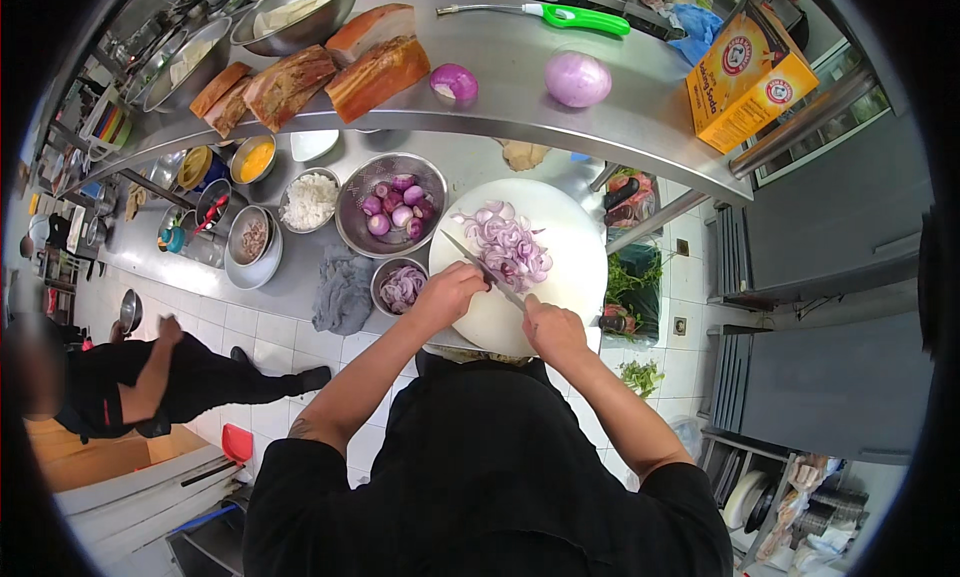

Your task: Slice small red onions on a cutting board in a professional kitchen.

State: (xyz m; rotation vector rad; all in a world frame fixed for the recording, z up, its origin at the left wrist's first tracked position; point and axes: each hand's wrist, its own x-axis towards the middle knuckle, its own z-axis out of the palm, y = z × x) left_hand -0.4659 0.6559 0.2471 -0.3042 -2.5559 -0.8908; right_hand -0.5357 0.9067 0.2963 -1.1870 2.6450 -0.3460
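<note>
My right hand [556, 328] grips the handle of a kitchen knife [465, 250], its blade lying diagonally over the round white cutting board [577, 277]. Beside the blade, the bent fingers of my left hand [454, 290] hold a small piece of red onion, mostly hidden by the fingers and knife. A heap of thin purple onion slices [510, 239] lies on the board just beyond the blade. Left of the board, a metal bowl [377, 296] contains more sliced onion [403, 287]. Behind it, a perforated metal colander [352, 228] holds several peeled red onions [397, 206].
A steel shelf [510, 74] crosses above the counter, bearing smoked meat slabs [379, 78], two onion pieces [577, 79], a green lighter [585, 20] and a baking soda box [739, 82]. A grey cloth [341, 288] and rice bowl [309, 202] sit left. Another person [150, 382] stands at left.
</note>
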